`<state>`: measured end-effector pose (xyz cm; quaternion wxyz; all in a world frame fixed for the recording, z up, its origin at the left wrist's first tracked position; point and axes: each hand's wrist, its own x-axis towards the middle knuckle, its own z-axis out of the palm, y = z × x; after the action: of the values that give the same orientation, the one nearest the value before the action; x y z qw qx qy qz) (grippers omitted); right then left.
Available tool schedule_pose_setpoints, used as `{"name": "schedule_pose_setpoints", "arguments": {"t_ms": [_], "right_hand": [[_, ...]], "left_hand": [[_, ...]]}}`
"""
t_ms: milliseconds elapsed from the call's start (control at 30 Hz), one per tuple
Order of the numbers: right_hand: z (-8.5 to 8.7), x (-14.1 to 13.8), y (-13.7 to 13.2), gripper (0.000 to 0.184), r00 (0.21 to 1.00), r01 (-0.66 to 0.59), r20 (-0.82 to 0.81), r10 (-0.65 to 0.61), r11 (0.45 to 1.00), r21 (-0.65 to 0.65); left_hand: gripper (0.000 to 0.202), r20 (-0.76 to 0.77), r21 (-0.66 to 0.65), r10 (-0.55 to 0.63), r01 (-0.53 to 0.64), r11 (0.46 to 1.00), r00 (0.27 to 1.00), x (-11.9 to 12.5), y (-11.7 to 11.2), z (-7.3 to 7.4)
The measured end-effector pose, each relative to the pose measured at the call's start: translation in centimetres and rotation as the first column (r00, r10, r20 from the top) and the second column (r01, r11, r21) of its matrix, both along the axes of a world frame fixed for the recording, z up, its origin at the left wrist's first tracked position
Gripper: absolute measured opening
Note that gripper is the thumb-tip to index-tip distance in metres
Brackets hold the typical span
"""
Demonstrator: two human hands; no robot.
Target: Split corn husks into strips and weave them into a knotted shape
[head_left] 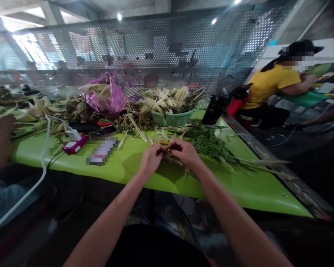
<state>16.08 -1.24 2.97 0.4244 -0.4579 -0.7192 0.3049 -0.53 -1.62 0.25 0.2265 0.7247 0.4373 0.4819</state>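
My left hand and my right hand are close together over the front part of the green table. The fingers of both are bent in a pinch around a small bundle of pale dried plant strips; its exact kind is hard to make out. A thin yellow strip shows just behind the fingertips. To the right of my right hand lies a heap of fresh green stems and leaves. Behind my hands are scattered pale leaf scraps.
A green basket and a pink plastic bag hold dried leaves at the back. Phones, a magenta power block and a white cable lie left. A co-worker's hand is far left; a person in yellow sits right.
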Motion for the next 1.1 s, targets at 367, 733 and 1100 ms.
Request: {"name": "schedule_pose_setpoints", "arguments": {"t_ms": [367,733,1100], "right_hand": [[-0.6,1.4,-0.1,0.016,0.96,0.123,0.241,-0.142,0.988,0.093],[-0.6,1.1,-0.1,0.015,0.996,0.039,0.089,-0.029,0.992,-0.116],[-1.4,0.5,0.2,0.014,0.978,0.008,0.209,-0.008,1.0,0.003]], "left_hand": [[0.018,-0.012,-0.072,-0.06,0.059,0.996,0.998,-1.5,-0.5,-0.1],[0.008,0.216,-0.216,-0.085,0.132,0.967,0.973,-1.6,-0.1,-0.7],[0.02,0.58,-0.24,-0.232,0.436,0.867,0.781,-1.2,-0.7,0.7]]}}
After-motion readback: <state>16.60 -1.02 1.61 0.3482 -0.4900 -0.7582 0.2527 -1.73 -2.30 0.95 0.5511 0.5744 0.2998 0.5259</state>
